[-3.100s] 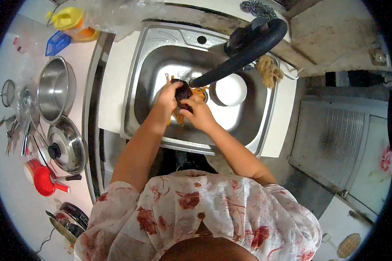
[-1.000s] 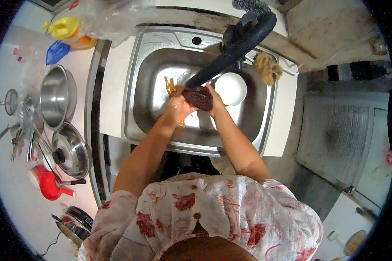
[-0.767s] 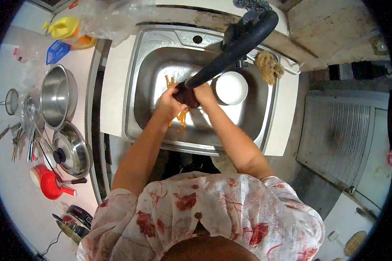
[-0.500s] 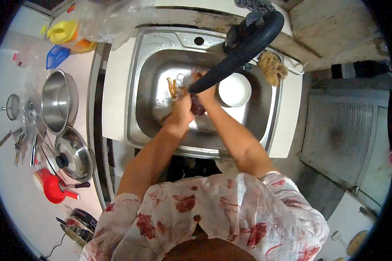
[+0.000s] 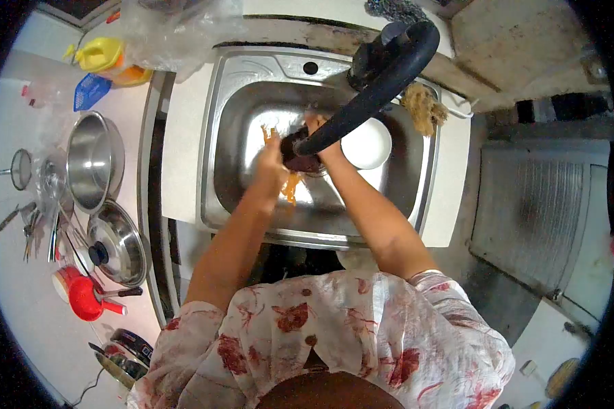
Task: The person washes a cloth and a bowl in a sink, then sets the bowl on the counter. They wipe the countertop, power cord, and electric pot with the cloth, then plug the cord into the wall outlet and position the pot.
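Observation:
Both my hands are inside the steel sink (image 5: 228, 198), under the black faucet spout (image 5: 382, 88). Between them is a dark maroon, rounded thing (image 5: 303, 162), partly covered by the spout tip; its kind I cannot make out. My left hand (image 5: 271, 158), a little blurred, grips its left side. Around its far right side is my right hand (image 5: 326, 136), fingers partly behind the spout. Orange-brown scraps (image 5: 291, 187) lie on the sink floor close to my left hand. A white bowl (image 5: 367, 143) rests in the sink to the right of my right wrist.
A tan scrubber (image 5: 424, 109) sits at the sink's back right corner. On the left counter are a steel pot (image 5: 92, 163), a glass lid (image 5: 116, 242), a red ladle-like utensil (image 5: 85, 298) and a yellow bottle (image 5: 101, 54). Clear plastic bags (image 5: 177, 34) lie at the back left.
My left hand has moved left and slightly up, showing more of the dark maroon thing and the orange-brown scraps below it. My right hand stays nearly in place.

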`<state>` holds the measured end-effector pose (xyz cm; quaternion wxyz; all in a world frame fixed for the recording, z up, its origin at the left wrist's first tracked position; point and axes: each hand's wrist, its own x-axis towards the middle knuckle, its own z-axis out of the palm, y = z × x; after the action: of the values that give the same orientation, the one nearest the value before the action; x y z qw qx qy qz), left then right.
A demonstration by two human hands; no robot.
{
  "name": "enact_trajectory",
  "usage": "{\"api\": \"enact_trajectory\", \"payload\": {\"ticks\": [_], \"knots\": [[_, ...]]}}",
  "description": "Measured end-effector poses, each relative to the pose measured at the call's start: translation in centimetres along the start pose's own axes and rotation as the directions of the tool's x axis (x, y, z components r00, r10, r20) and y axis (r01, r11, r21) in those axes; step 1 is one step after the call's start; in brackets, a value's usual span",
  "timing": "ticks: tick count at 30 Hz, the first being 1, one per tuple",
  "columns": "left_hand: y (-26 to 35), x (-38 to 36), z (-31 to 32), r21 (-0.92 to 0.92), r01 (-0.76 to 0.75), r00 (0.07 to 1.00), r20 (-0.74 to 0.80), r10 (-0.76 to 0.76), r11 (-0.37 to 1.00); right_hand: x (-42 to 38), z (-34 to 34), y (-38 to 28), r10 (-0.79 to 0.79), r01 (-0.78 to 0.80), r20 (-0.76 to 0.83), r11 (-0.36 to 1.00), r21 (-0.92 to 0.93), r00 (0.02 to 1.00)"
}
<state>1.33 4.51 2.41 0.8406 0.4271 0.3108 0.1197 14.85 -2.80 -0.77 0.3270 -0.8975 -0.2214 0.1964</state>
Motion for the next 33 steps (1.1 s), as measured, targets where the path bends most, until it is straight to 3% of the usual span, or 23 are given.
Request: {"api": "enact_trajectory", "payload": {"ticks": [1, 2, 3, 5, 7, 8, 9, 11, 12, 13, 15, 17, 19, 20, 21, 23, 25, 26, 27, 29, 31, 32, 33], "knots": [[-1.3, 0.7, -1.6, 0.208, -0.042, 0.998, -0.036, 0.051, 0.977, 0.2, -0.6, 0.5, 0.014, -0.013, 0.081, 1.0, -0.015, 0.997], [-4.1, 2.4, -4.7, 0.462, -0.158, 0.987, 0.051, 0.151, 0.873, -0.5, -1.5, 0.6, 0.012, -0.091, 0.235, 0.941, 0.327, 0.972], [-5.2, 3.0, -5.9, 0.573, -0.212, 0.977, 0.102, 0.187, 0.792, -1.6, -2.4, 0.3, -0.044, -0.214, 0.378, 0.761, 0.612, 0.925], [-6.4, 3.8, -7.0, 0.677, -0.342, 0.939, 0.219, 0.266, 0.651, -3.5, -4.3, -0.8, -0.104, -0.158, 0.377, 0.783, 0.602, 0.92], [-6.2, 4.3, -6.8, 0.678, -0.41, 0.911, 0.28, 0.302, 0.609, -4.3, -4.3, 0.6, -0.277, -0.081, 0.492, 0.805, 0.588, 0.825], [-6.0, 4.9, -6.6, 0.19, -0.138, 0.99, 0.068, 0.127, 0.972, -4.7, -3.3, 1.5, -0.315, 0.097, 0.421, 0.881, 0.463, 0.85], [-5.9, 4.8, -6.1, -0.415, 0.138, 0.988, -0.002, -0.153, 0.899, -5.0, -2.9, 2.0, -0.309, 0.089, 0.429, 0.884, 0.459, 0.849], [-2.9, 3.3, -3.5, -0.094, 0.1, 0.989, -0.103, -0.109, 0.991, -5.1, -2.8, 2.8, -0.308, 0.308, 0.283, 0.95, 0.044, 0.908], [-2.2, 3.7, -3.7, -0.227, 0.134, 0.984, -0.089, -0.157, 0.965, -5.3, -2.9, 3.0, -0.205, 0.18, 0.185, 0.973, 0.142, 0.961], [-1.0, 3.7, -3.4, -0.356, 0.164, 0.977, -0.069, -0.201, 0.92, -5.5, -4.1, 2.3, -0.191, 0.18, 0.153, 0.98, 0.081, 0.97], [-0.9, 4.5, -3.2, -0.463, 0.035, 0.953, -0.251, -0.169, 0.886, -5.5, -4.9, 2.9, -0.255, 0.237, 0.097, 0.957, 0.166, 0.962], [-2.7, 4.7, -5.5, -0.285, 0.014, 0.989, -0.136, -0.055, 0.958, -6.1, -5.5, 2.2, -0.253, 0.217, 0.15, 0.95, 0.223, 0.956], [-1.8, 4.3, -4.7, -0.353, 0.049, 0.98, -0.164, -0.114, 0.934, -6.7, -5.9, 1.4, -0.257, 0.195, 0.205, 0.94, 0.282, 0.944], [-1.0, 3.9, -4.1, -0.41, 0.085, 0.969, -0.177, -0.171, 0.908, -7.0, -6.0, 1.2, -0.288, 0.312, 0.248, 0.948, -0.062, 0.925], [-0.2, 3.4, -3.8, -0.415, 0.081, 0.969, -0.182, -0.169, 0.906, -7.3, -6.3, 0.7, -0.305, 0.405, 0.295, 0.826, -0.391, 0.906], [2.1, 2.5, -3.0, 0.035, 0.055, 0.975, -0.217, -0.046, 0.998, -7.2, -7.0, 0.1, -0.296, 0.377, 0.26, 0.853, -0.362, 0.919], [3.5, 1.9, -2.4, 0.05, 0.076, 0.968, -0.243, -0.062, 0.996, -6.1, -6.8, 1.1, -0.527, 0.525, -0.025, 0.85, -0.046, 0.85], [3.3, 1.8, -2.5, 0.201, 0.059, 0.977, -0.212, -0.016, 0.978, -5.7, -6.6, 1.6, -0.228, 0.191, 0.157, 0.957, 0.217, 0.961], [3.2, 1.8, -2.7, 0.35, 0.031, 0.985, -0.171, 0.031, 0.936, -5.7, -6.0, 1.0, -0.11, 0.014, 0.164, 0.868, 0.496, 0.98], [1.6, 0.5, -2.1, 0.393, -0.014, 0.99, 0.137, -0.044, 0.92, -5.9, -5.6, -1.8, 0.089, -0.316, 0.328, 0.59, 0.743, 0.94], [0.0, -0.8, -0.5, 0.654, -0.122, 0.988, 0.155, 0.025, 0.747, -5.5, -4.4, -2.4, 0.077, -0.442, 0.447, 0.37, 0.817, 0.891], [-0.1, -0.6, -0.6, 0.652, -0.152, 0.969, 0.245, -0.016, 0.742, -5.3, -4.3, -2.6, 0.085, -0.508, 0.506, 0.277, 0.815, 0.858], [-0.1, -0.4, -1.0, 0.655, -0.151, 0.968, 0.248, -0.022, 0.74, -5.3, -4.8, -2.8, 0.089, -0.508, 0.504, 0.271, 0.818, 0.859]]}}
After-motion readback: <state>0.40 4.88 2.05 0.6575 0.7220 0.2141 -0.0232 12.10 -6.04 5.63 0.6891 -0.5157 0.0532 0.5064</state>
